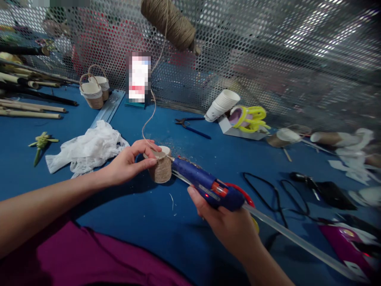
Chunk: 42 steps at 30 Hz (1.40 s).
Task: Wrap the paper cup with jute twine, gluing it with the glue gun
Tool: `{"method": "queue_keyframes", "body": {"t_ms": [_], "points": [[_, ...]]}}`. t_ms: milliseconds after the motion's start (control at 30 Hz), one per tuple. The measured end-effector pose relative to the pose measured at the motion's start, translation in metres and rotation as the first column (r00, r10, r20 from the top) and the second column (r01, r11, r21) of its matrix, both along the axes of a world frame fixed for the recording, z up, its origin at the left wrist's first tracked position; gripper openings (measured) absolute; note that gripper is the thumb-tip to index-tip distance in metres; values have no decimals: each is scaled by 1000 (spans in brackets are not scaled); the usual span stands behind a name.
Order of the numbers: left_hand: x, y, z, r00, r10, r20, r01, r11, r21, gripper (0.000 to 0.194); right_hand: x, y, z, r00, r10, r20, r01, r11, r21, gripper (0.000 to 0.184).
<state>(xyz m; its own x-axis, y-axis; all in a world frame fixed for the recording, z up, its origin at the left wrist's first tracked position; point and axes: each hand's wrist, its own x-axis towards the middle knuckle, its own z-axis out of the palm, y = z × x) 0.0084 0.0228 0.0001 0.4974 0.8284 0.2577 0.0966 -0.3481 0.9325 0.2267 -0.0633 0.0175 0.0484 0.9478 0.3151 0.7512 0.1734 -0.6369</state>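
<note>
My left hand [135, 161] is closed on a small paper cup [161, 171] wrapped in brown twine, fingers at its rim. A strand of twine [153, 107] runs from a spool [169, 24] high on the mesh down to those fingers. In my right hand [223, 222] is a blue hot glue gun [205, 180], its red light lit and a long clear glue stick [297, 240] sticking out behind. The gun's nozzle meets or nearly meets the cup's upper right side. Scissors with red handles [242, 194] lie partly hidden under the gun.
White lace [89, 149] lies left of the cup, near two small twine baskets [92, 94]. Pliers [193, 126], stacked paper cups [222, 105] and a box with yellow trim [247, 123] stand toward the perforated metal screen [268, 59]. A black cable [274, 190] crosses the right side.
</note>
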Motion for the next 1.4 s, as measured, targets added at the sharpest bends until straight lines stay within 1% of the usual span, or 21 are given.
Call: {"method": "queue_keyframes", "body": {"t_ms": [100, 233, 400, 567, 700, 833, 1000, 1100, 1200, 1300, 1400], "points": [[0, 0, -1, 1000, -4, 3, 4, 1000, -4, 12, 0, -1, -1, 1000, -8, -11, 8, 1000, -8, 34], [0, 0, -1, 1000, -3, 8, 3, 1000, -17, 13, 0, -2, 3, 998, 53, -23, -54, 997, -61, 31], [-1, 1, 1, 1000, -17, -9, 17, 1000, -16, 14, 1, 0, -1, 998, -29, -54, 27, 999, -34, 29], [-2, 2, 1, 999, -23, -31, 22, 1000, -11, 13, 7, 6, -5, 996, 50, -78, -53, 998, -45, 26], [-3, 3, -1, 999, -23, -23, 23, 1000, -8, 13, 11, 10, -3, 994, 74, -82, -80, 995, -68, 23], [-3, 3, -1, 1000, -22, -10, 22, 1000, -7, 14, 11, 10, 0, 992, 118, -52, -124, 986, -113, 26], [-3, 3, 0, 999, -23, -23, 23, 1000, -17, 14, 6, 5, -1, 993, 68, -93, -76, 994, -80, 25], [-3, 3, 0, 1000, -23, -18, 22, 1000, -19, 14, 7, 5, -2, 994, 55, -94, -64, 994, -91, 25], [-3, 3, -1, 1000, -16, -15, 16, 1000, -20, 13, 11, 9, -1, 993, 89, -82, -99, 986, -136, 25], [-2, 3, 0, 1000, -13, -11, 13, 1000, -18, 14, 15, 12, -1, 990, 128, -57, -136, 974, -183, 30], [-2, 3, 0, 1000, -10, -1, 10, 1000, -24, 14, 13, 11, -3, 993, 90, -77, -101, 984, -150, 28]]}}
